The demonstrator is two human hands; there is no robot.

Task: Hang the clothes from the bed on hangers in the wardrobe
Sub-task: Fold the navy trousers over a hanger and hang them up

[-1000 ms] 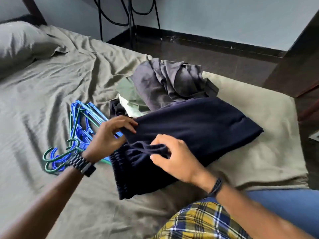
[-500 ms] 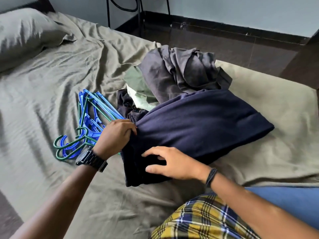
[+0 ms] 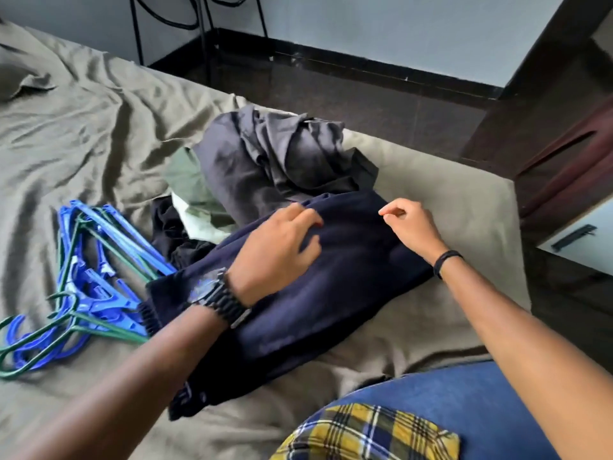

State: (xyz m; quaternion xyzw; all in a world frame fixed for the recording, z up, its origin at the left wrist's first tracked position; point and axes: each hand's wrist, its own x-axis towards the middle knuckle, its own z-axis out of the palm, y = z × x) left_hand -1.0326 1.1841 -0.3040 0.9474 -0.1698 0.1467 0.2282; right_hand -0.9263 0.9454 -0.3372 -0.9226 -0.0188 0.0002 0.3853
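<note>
A folded navy garment (image 3: 335, 293) lies on the bed (image 3: 83, 144) in front of me. My left hand (image 3: 278, 250) rests flat on its middle, fingers reaching its far fold. My right hand (image 3: 411, 227) hovers over the garment's far right corner with fingers curled, thumb and forefinger tips together; no cloth shows between them. Behind lies a crumpled grey garment (image 3: 265, 161), with a pale green one (image 3: 189, 184) and a black one (image 3: 166, 224) to its left. A heap of blue and green plastic hangers (image 3: 99, 267) lies left of the clothes.
A pillow (image 3: 20, 78) sits at the far left. Dark wooden furniture (image 3: 564, 127) and a white panel with a handle (image 3: 574, 237) stand right of the bed. Black metal legs (image 3: 205, 34) rise behind it on dark floor. My knee in blue and plaid cloth (image 3: 414, 426) is at the bottom.
Both hands have moved from the navy garment's near left end toward its far side. The left let go of the edge by the hangers; the right lifted off toward the far right corner.
</note>
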